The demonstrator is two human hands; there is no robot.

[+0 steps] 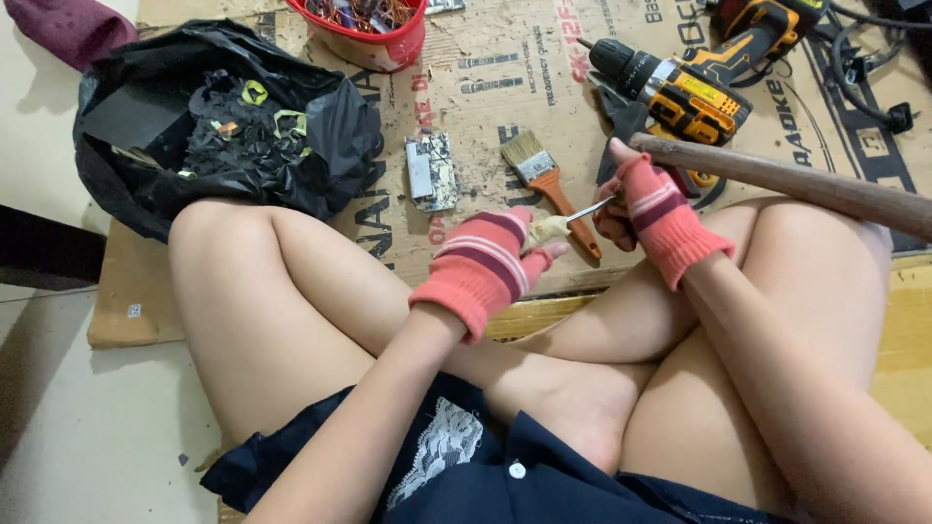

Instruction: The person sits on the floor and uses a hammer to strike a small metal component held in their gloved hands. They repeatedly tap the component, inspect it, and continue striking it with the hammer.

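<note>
Left hand (482,267), in a striped fingerless glove, is closed around a small pale part (549,230) to steady it. Right hand (649,209) grips a thin metal tool (589,209), tip on the part. Paintbrush (549,184) lies just beyond. Black bag (320,126) far left holds dark scraps; red tub (388,44) holds wire bits.

Left hand (485,267) w/ striped fingerless glove grips small pale piece (549,230); right hand (649,209) pokes it w/ thin metal tool (590,209). Paintbrush (551,186) just beyond, drill (675,92) far right.
</note>
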